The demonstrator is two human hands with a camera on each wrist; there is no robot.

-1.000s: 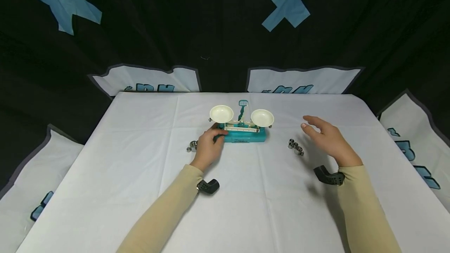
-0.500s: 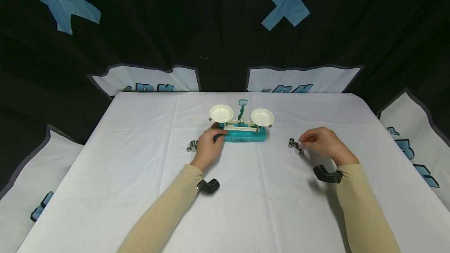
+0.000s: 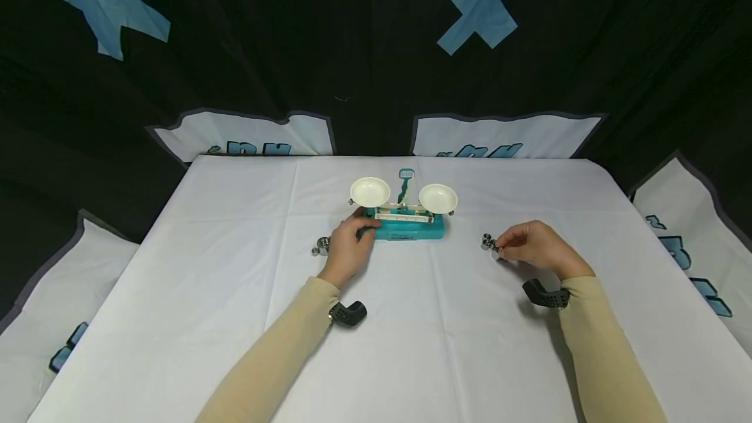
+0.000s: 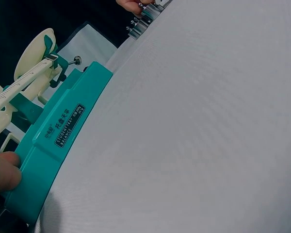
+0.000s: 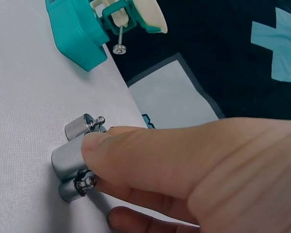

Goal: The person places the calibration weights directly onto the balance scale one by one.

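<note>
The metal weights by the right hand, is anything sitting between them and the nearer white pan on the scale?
Nothing visible does. The right hand pinches one of the metal weights, and only bare white tablecloth lies between them and the nearer white pan of the teal balance scale.

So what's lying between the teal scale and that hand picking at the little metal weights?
Only bare white tablecloth, as the head view shows. The balance scale stands apart from the right hand and the weights.

Small silver cylindrical weights (image 5: 72, 158) with knobbed tops cluster to the right of the teal balance scale (image 3: 404, 213), one pinched by fingers (image 5: 136, 160).
</note>
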